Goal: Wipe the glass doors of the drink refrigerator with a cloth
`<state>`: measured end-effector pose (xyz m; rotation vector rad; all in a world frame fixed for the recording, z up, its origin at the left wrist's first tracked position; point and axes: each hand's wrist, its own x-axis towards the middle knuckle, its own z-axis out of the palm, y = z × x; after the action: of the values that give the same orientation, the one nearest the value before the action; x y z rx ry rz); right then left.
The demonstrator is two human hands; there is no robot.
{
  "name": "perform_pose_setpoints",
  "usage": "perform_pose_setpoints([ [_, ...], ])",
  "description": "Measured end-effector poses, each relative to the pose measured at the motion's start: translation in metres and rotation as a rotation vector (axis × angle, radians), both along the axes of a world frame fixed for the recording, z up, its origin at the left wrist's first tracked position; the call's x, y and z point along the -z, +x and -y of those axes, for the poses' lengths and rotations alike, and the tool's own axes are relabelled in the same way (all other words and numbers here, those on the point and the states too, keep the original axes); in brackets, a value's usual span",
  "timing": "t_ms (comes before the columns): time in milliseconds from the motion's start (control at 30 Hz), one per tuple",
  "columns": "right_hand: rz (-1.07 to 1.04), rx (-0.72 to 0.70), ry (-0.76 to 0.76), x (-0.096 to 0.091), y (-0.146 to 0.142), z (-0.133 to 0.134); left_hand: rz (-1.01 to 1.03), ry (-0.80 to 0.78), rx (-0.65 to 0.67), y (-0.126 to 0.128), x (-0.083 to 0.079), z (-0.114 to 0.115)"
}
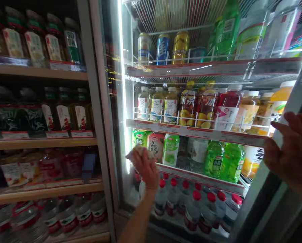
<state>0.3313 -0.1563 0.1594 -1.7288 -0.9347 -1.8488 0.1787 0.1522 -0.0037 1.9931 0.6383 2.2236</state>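
Note:
My left hand (147, 170) reaches up from the bottom, its fingers closed over a crumpled pale cloth (139, 153). The cloth is at the glass front of a lit drinks fridge, before the lower left bottles, and appears to touch the glass. A green-labelled bottle (170, 150) stands behind the glass, just right of the cloth. Over at the right edge, my right hand (290, 155) is beside the grey fridge door frame (261, 189). Its fingers are apart and nothing shows in them. Whether it touches the frame I cannot tell.
Fridge shelves hold cans (162, 49), tea bottles (170, 104) and red-capped water bottles (193, 211). Left of the fridge, a wooden shelf unit (52, 192) carries rows of bottles. A metal upright (93, 101) stands between them. Reflections show on the glass.

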Motion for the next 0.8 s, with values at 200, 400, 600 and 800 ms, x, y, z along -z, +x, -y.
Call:
perform_pose_setpoints([
  [200,-0.049,-0.023,0.028,-0.001,-0.006,-0.002,-0.196,0.237,0.176,-0.002,0.012,0.010],
  [400,0.000,0.007,-0.004,-0.001,-0.004,-0.001,0.165,-0.151,-0.074,-0.005,-0.012,-0.038],
  [600,-0.018,-0.019,-0.016,-0.001,-0.002,0.004,-0.276,0.328,0.285,0.018,0.023,0.067],
  [800,0.011,-0.024,-0.006,0.001,0.001,0.000,0.034,0.050,-0.016,-0.001,0.010,-0.010],
])
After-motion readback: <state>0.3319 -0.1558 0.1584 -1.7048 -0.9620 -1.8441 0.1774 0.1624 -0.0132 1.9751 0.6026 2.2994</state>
